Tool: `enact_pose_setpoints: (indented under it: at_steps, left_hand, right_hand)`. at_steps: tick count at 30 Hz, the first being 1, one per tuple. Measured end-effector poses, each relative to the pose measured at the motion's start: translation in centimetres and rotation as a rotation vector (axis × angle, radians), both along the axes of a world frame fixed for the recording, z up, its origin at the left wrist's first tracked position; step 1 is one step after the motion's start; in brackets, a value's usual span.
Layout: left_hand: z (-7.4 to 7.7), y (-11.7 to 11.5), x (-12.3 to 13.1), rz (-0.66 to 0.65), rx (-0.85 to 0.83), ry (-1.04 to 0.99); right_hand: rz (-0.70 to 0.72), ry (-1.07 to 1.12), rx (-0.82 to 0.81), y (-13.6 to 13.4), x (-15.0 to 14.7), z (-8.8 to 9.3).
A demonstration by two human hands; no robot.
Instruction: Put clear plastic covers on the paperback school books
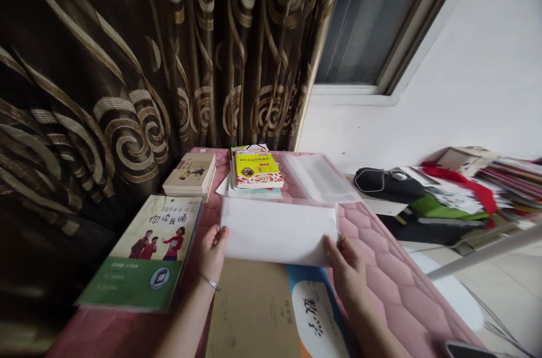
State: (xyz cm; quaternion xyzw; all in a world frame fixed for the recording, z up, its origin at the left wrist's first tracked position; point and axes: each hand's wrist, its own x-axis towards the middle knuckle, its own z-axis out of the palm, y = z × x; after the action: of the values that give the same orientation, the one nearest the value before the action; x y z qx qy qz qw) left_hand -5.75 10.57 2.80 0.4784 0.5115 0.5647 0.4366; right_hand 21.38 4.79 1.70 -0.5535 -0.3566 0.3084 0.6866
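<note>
Both hands hold up a white sheet with clear plastic edges (pixel 277 231), which looks like a book cover. My left hand (pixel 215 248) pinches its left edge, thumb in front. At the opposite edge, my right hand (pixel 346 265) grips it with the thumb on the near face. Below it lies a mathematics textbook (pixel 262 313) with a tan, blue and white cover, partly hidden by the sheet. Left of my left hand, a green-and-cream book (pixel 146 256) rests on the pink padded table cover (pixel 372 273). Translucent plastic sheets (pixel 319 177) lie beyond my right hand.
Toward the back are a stack of tan books (pixel 190 173) and a pile topped by a yellow book (pixel 258 169). A patterned curtain (pixel 237 47) hangs behind the table. To the right sit a black case (pixel 387 183), a red cloth (pixel 466 186) and stacked papers (pixel 516 177).
</note>
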Motion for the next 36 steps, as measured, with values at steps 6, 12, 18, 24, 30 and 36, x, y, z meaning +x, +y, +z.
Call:
enact_pose_setpoints:
  at_steps: [6, 12, 18, 24, 30, 36]
  left_hand:
    - [0.08, -0.01, 0.06, 0.013, 0.009, 0.010]
    - [-0.13, -0.03, -0.04, -0.065, 0.005, -0.051]
    - [-0.10, 0.03, 0.02, -0.011, -0.001, -0.067]
    - [0.04, 0.00, 0.15, 0.018, 0.008, -0.039]
    - [-0.03, -0.11, -0.04, -0.062, 0.022, -0.027]
    - [-0.10, 0.07, 0.14, -0.020, -0.013, -0.026]
  right_hand:
    - [-0.016, -0.001, -0.022, -0.03, -0.10, 0.08]
    - [-0.017, -0.003, -0.044, -0.10, -0.30, 0.42]
    - [-0.020, -0.028, -0.021, -0.14, -0.31, 0.57]
    - [-0.016, -0.050, -0.039, -0.07, -0.22, 0.41]
    - [-0.083, -0.136, -0.090, 0.38, -0.04, 0.19]
    - [-0.018, -0.078, -0.063, 0.09, -0.19, 0.55]
